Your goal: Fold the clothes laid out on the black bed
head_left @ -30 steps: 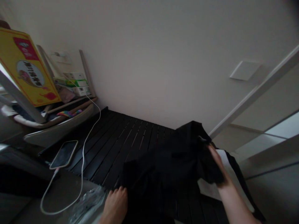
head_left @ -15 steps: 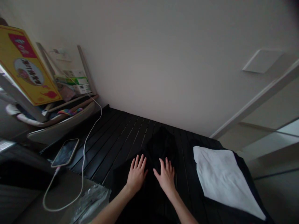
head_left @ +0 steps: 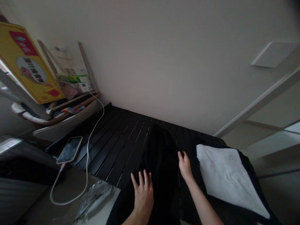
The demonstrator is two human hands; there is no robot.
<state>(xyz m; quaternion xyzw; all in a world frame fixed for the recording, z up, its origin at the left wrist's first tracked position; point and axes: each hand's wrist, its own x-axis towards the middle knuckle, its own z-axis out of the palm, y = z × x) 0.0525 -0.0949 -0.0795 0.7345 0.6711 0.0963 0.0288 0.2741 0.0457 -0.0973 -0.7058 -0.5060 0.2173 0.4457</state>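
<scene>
A black garment (head_left: 159,153) lies on a dark slatted surface in front of me; its folds are hard to make out against the black slats. My left hand (head_left: 144,195) rests on its lower left part, open, palm down with the fingers spread. At the garment's right edge is my right hand (head_left: 185,165), its fingers curled and closed at the cloth's border. Farther right lies a flat folded piece of white cloth (head_left: 227,178) on dark fabric, apart from both hands.
On the left, a phone (head_left: 70,150) is plugged into a white cable (head_left: 87,156). A clear plastic bag (head_left: 98,197) lies at lower left. Behind them a chair (head_left: 67,122) carries a yellow box (head_left: 30,65) and small packs. A wall (head_left: 164,62) rises behind the slatted surface (head_left: 126,128).
My right hand has moved right to the garment's edge and its fingers have curled. My left hand has drawn back toward me. The black garment looks more spread out, and the view has shifted slightly.
</scene>
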